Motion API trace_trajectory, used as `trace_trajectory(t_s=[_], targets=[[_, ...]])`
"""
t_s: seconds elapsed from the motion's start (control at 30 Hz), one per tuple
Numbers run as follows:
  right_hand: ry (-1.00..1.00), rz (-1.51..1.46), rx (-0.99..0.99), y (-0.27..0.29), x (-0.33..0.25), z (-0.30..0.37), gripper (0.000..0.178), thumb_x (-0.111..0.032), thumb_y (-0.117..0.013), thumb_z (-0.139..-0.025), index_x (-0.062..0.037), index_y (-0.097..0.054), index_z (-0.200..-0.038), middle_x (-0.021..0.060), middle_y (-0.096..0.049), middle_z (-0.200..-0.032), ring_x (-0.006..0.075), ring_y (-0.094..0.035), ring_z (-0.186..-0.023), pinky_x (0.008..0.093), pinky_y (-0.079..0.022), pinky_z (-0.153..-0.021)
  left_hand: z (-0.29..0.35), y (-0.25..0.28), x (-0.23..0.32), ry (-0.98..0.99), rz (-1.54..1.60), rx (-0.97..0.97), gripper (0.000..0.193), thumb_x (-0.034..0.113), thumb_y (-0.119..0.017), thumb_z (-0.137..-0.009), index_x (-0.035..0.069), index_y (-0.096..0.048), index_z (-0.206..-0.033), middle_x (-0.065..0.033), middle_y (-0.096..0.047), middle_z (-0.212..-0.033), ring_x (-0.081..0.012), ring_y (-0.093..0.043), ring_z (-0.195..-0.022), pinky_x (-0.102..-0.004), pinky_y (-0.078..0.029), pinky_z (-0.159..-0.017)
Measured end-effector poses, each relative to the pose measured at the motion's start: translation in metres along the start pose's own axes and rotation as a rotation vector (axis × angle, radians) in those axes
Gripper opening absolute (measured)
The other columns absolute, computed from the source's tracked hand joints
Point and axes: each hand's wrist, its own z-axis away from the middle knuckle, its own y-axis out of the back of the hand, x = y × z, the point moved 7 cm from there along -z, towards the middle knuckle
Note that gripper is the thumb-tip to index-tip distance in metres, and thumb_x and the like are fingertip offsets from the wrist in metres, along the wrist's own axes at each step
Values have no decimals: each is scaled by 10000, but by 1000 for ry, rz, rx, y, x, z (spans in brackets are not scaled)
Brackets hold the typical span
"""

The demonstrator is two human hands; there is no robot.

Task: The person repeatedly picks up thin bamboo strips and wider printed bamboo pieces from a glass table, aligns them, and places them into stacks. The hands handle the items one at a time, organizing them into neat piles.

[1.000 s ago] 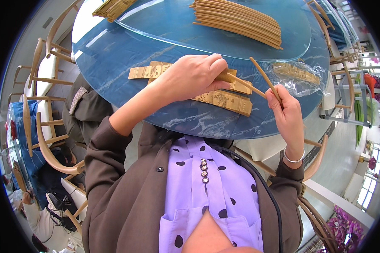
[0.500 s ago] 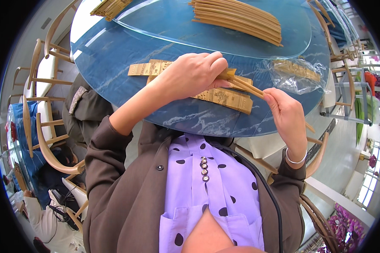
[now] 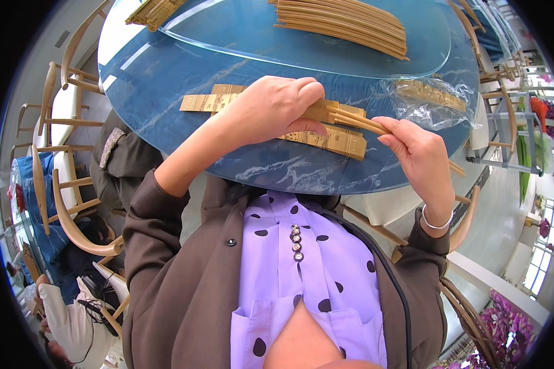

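My left hand (image 3: 276, 109) is closed on a gold-tan paper chopstick sleeve (image 3: 317, 111), palm down, its far part hidden under my fingers. A pair of light wooden chopsticks (image 3: 358, 120) sticks out of the sleeve's right end. My right hand (image 3: 423, 152), with a silver bangle at the wrist, pinches these chopsticks between thumb and fingers; their ends show beyond the hand at the table's edge. Several flat printed paper sleeves (image 3: 335, 141) lie on the blue table under and beside my left hand.
A raised glass turntable (image 3: 240, 52) carries a row of loose chopsticks (image 3: 341, 27). More gold-tan sleeves (image 3: 154, 12) lie at the far left. A clear plastic bag (image 3: 434, 114) with sleeves inside is right of my hands. Wooden chairs (image 3: 74, 209) stand around the blue marbled table (image 3: 277, 166).
My hands have drawn slightly apart, the right one moving right. The sleeve lies flatter and shows more, and my right fingers have loosened a little around the chopsticks.
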Motion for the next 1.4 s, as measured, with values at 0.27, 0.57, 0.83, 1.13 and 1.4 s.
trace_trajectory(t_s=[0.27,0.57,0.83,1.13,1.4], targets=[[65,186,58,10,-7,-4,274,-213,-721,-889,-86,-727,-1132,92,-518,-686,241,-501,-551,342,-410,-515,0,2,0,4,55,-2,456,416,-755,-820,51,-494,-903,-96,-562,-824,-312,-620,-756,-391,-484,-645],[14,-34,-28,-14,2,-1,267,-244,-674,-944,-25,-715,-1090,147,-654,-769,293,-610,-618,345,-476,-565,-6,-8,4,-21,-58,24,454,429,-730,-828,64,-474,-911,-80,-542,-826,-276,-615,-742,-368,-488,-628],[-51,-99,-13,-43,-6,5,268,-210,-653,-960,-47,-704,-1167,164,-670,-846,303,-612,-657,335,-485,-609,-1,-43,17,-69,-223,33,484,499,-679,-839,70,-480,-944,-58,-491,-852,-207,-621,-769,-330,-505,-635],[-185,-196,84,-44,-1,11,291,-191,-673,-938,-118,-707,-1218,123,-630,-768,277,-601,-627,353,-477,-575,68,6,29,333,573,568,395,409,-649,-959,38,-608,-1086,-54,-583,-962,-155,-517,-802,-282,-417,-714],[-125,-253,265,-58,-31,8,278,-204,-702,-929,-25,-706,-1142,123,-639,-780,287,-612,-616,345,-484,-566,65,-40,-1,836,1369,770,339,316,-628,-1020,22,-658,-854,62,-513,-646,12,-384,-553,-179,-277,-487]])
